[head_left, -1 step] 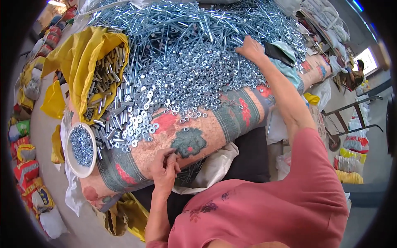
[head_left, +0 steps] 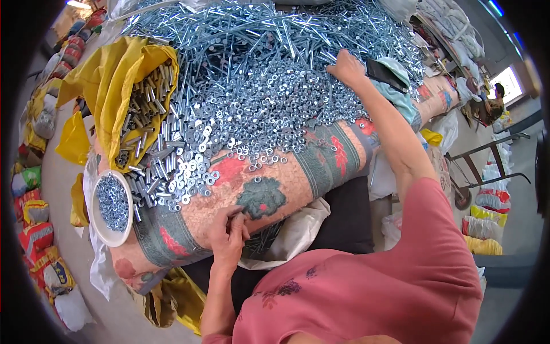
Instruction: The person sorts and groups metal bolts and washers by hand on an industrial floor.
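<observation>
My right hand (head_left: 348,69) reaches out to the right part of the pile, its fingers curled in against the long silvery bolts (head_left: 275,28). What those fingers grip is hidden. Closer to me, my left hand (head_left: 228,229) hovers by the near edge of the flowered cloth (head_left: 212,212), fingers bent and drawn together; anything in them is too small to make out. A broad heap of hex nuts (head_left: 281,103) lies between the bolts and the cloth's near side. Flat washers (head_left: 197,163) and short metal sleeves (head_left: 163,157) spread at the heap's left.
A white bowl (head_left: 130,215) of small metal parts stands at the left edge. Behind it, a yellow sack (head_left: 103,74) spills metal sleeves. A dark item with a pale green cloth (head_left: 398,94) lies beside my right forearm. A hand cart (head_left: 487,163) and another person (head_left: 494,106) are at right.
</observation>
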`<state>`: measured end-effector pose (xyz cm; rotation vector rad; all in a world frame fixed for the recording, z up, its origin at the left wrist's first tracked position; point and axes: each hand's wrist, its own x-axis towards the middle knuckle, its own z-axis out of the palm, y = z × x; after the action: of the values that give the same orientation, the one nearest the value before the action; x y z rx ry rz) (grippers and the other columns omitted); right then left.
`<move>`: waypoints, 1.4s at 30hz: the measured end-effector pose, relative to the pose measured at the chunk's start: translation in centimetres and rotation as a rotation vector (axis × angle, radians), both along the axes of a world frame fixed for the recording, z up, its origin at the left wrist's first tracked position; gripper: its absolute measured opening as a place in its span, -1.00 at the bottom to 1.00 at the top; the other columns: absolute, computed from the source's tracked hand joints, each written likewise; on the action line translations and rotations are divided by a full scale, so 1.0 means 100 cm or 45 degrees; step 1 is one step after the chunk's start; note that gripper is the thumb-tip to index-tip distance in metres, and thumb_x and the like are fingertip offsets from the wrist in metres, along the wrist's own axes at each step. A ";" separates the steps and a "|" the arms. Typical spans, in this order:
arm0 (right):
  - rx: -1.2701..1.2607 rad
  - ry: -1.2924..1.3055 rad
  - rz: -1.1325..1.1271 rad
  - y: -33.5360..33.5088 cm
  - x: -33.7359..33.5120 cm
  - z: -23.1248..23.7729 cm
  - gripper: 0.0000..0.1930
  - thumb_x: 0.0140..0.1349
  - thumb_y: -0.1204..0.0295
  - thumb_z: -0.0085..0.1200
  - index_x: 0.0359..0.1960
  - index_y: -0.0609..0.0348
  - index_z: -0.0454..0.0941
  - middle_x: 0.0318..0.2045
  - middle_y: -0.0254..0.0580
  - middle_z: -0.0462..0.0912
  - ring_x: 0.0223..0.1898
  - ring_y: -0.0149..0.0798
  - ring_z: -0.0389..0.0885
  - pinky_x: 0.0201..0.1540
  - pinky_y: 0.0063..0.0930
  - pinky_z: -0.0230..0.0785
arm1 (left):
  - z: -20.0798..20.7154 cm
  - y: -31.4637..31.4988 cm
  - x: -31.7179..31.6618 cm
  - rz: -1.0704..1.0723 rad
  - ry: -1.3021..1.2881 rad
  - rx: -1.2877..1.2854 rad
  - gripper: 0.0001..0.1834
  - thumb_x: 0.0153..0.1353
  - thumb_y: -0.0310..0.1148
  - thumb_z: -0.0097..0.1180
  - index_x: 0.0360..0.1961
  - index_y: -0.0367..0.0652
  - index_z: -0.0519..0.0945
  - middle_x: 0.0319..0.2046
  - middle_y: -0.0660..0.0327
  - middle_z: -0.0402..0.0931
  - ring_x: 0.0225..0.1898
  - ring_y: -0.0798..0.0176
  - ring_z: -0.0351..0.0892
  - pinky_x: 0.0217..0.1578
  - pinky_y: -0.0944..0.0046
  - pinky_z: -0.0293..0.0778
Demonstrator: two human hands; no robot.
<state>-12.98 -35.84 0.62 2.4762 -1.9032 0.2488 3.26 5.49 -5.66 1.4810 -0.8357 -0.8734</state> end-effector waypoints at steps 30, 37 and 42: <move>0.806 -0.598 0.061 -0.013 -0.048 -0.001 -0.80 -0.01 0.31 -0.05 -0.40 0.15 0.40 -0.63 -0.27 0.42 -0.70 -0.37 0.34 -0.69 -0.40 0.21 | -0.004 -0.002 -0.002 0.028 -0.012 0.010 -0.87 0.20 -0.56 -0.08 -0.22 -0.30 0.43 -0.57 0.25 0.42 -0.70 0.50 0.33 -0.69 0.50 0.23; 1.022 -0.944 -0.022 0.026 -0.062 0.013 -0.85 0.08 0.35 -0.02 -0.40 0.08 0.31 -0.66 -0.35 0.36 -0.79 -0.52 0.18 -0.80 -0.63 0.00 | -0.003 -0.002 -0.002 0.028 -0.030 -0.041 -0.89 0.20 -0.56 -0.07 -0.23 -0.30 0.42 -0.56 0.25 0.42 -0.70 0.51 0.32 -0.70 0.51 0.22; 1.297 -1.535 0.021 0.040 -0.068 0.004 -0.84 0.16 0.39 0.02 -0.41 0.01 0.25 -0.69 -0.42 0.31 -0.81 -0.62 0.09 -0.82 -0.71 -0.15 | 0.006 -0.005 -0.004 0.028 0.163 -0.003 -0.87 0.21 -0.54 -0.07 -0.21 -0.31 0.42 -0.50 0.21 0.44 -0.68 0.50 0.33 -0.67 0.51 0.25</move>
<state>-19.79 -31.81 1.05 3.3456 -2.9635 1.3251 2.83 5.04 -5.03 1.4142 -0.7244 -0.9403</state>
